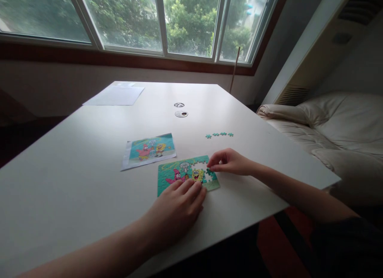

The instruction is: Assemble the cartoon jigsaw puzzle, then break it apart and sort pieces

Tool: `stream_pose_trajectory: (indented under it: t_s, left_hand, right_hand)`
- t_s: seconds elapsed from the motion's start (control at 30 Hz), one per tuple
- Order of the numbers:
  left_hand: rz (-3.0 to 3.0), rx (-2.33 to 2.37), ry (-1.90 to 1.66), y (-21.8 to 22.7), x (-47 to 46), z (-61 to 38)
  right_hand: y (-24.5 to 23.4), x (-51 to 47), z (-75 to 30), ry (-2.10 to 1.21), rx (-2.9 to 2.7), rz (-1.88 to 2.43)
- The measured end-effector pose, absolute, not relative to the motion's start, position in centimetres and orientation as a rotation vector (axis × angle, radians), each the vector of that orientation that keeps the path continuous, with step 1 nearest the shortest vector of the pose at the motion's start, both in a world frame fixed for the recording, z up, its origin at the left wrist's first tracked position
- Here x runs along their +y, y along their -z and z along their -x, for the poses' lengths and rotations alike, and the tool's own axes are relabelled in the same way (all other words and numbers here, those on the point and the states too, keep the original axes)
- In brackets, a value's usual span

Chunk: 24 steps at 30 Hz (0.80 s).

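Observation:
A small cartoon jigsaw puzzle point(170, 175) lies near the front edge of the white table point(74, 158). My left hand point(176, 208) rests flat on its lower edge, fingers stretched out. My right hand point(229, 162) is at the puzzle's upper right corner, fingertips pinched on a teal puzzle piece point(209, 171) beside a white gap in the picture. A printed reference picture point(149, 150) of the same cartoon lies just behind the puzzle to the left.
Several loose teal pieces point(219, 134) sit in a row behind my right hand. Two round cable ports point(181, 114) and a white sheet point(115, 95) lie farther back. A cushioned seat point(338, 130) stands to the right, with windows behind the table.

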<state>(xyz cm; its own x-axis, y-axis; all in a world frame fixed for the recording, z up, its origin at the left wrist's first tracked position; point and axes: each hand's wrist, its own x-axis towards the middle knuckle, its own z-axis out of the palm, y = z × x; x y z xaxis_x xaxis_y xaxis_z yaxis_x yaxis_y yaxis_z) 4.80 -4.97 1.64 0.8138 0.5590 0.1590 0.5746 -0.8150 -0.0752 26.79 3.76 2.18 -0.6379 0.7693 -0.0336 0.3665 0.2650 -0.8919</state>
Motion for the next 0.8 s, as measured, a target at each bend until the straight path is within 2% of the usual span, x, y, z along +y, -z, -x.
stream_pose_trajectory:
  t_s: [0.27, 0.6, 0.8]
  left_hand:
    - [2.855, -0.855, 0.324, -0.7, -5.7, -5.3]
    - [2.838, -0.847, 0.375, -0.3, -5.7, -5.2]
    - [2.831, -0.841, 0.423, -0.4, -5.9, -5.2]
  right_hand:
    - [-1.7, 2.0, -26.0, -1.454, -2.029, 1.080]
    - [-1.9, 1.6, -25.9, -0.978, -2.282, 1.180]
    - [-1.8, 1.6, -25.8, -0.841, -2.382, 1.155]
